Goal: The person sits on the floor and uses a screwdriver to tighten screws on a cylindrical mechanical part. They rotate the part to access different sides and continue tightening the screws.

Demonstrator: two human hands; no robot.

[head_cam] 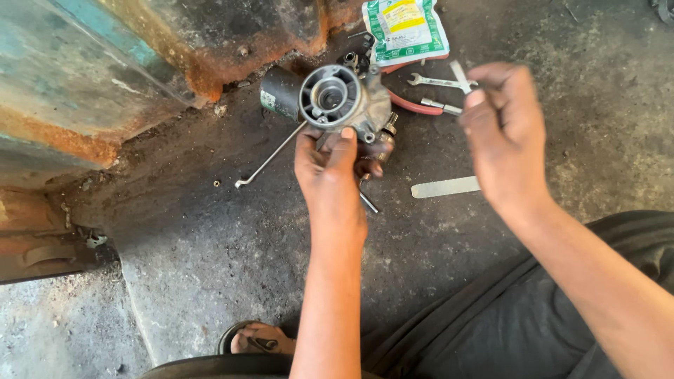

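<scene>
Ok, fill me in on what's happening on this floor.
A person sits on a grimy concrete floor. The left hand grips a metal carburetor, its round bore facing the camera. The right hand is raised beside it, pinching a small silver tool. On the floor lie an open-end spanner, red-handled pliers, a flat metal strip, a bent rod and a green-and-white packet.

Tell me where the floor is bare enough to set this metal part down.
Bare concrete floor lies between the bent rod, the left forearm and the foot. A smaller patch sits between the flat metal strip and the trouser leg. It is crowded above, around the pliers, spanner and packet.
</scene>
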